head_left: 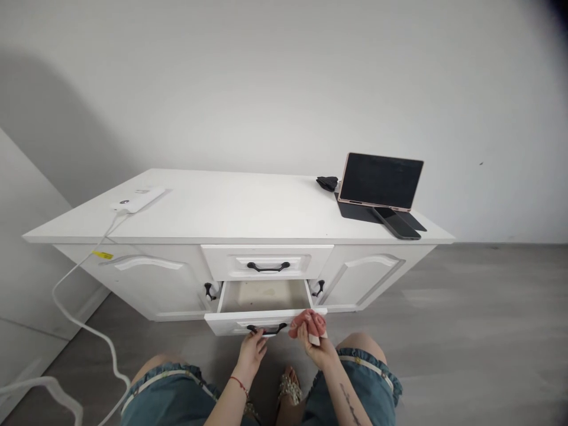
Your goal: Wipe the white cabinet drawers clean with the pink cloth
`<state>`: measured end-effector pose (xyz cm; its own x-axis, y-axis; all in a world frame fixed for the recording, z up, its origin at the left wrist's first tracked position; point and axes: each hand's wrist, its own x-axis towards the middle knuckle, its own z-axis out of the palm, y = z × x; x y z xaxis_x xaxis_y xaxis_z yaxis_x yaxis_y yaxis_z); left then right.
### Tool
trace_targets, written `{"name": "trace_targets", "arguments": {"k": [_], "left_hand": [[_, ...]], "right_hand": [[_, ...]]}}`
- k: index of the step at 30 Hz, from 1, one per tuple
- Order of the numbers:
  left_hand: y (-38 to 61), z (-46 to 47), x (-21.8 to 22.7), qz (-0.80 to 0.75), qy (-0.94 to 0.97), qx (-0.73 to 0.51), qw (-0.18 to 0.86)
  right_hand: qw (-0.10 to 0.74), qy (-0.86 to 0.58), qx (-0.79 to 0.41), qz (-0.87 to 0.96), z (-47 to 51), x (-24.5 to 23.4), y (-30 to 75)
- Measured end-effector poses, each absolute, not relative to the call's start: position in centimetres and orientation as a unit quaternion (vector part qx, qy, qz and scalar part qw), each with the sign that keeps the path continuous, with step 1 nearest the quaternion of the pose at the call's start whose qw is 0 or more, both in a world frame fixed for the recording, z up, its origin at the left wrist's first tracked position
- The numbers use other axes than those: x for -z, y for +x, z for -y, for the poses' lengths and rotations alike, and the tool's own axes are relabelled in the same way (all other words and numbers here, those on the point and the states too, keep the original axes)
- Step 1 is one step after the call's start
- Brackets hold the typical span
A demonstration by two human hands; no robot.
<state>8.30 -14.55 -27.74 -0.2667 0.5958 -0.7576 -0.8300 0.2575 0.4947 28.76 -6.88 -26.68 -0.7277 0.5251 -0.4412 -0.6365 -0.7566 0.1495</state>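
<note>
The lower drawer (224, 325) of the white cabinet is pulled out, with its pale inner bottom showing. My left hand (252, 352) has its fingers curled at the left part of that drawer's black handle (278, 329). Bunched in my right hand (316, 350) is a reddish-pink cloth (309, 322) with a whitish edge. It is held at the right end of the drawer front, and I cannot tell whether it touches it. Above, the upper drawer (226, 260) is closed.
On the white cabinet top (231, 207) stand a tablet (381, 182) in a dark folding cover, a phone (397, 223) and a small black item (327, 183). A white power strip (138, 200) lies at the left, its white cable (84, 324) hanging to the floor.
</note>
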Motion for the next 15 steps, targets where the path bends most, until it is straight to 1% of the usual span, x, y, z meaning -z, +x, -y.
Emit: {"name": "trace_targets", "arguments": {"k": [5, 7, 11, 13, 15], "left_hand": [[8.7, 14.3, 27.7, -0.501, -0.108, -0.630, 0.583], [8.6, 14.1, 27.9, -0.496, -0.108, -0.640, 0.577], [8.1, 12.8, 28.3, -0.495, -0.102, -0.643, 0.575], [7.7, 11.7, 28.3, -0.500, -0.099, -0.642, 0.573], [7.4, 10.5, 28.2, -0.505, -0.097, -0.641, 0.569]], "right_hand": [[0.442, -0.192, -0.858, -0.174, 8.5, 24.2, 31.6], [0.466, -0.204, -0.848, -0.144, 9.8, 23.7, 32.1], [0.468, -0.271, -0.841, -0.023, 12.1, 24.2, 32.1], [0.451, -0.297, -0.842, 0.016, 13.0, 24.7, 31.7], [0.424, -0.309, -0.851, 0.017, 13.6, 25.3, 31.0]]}}
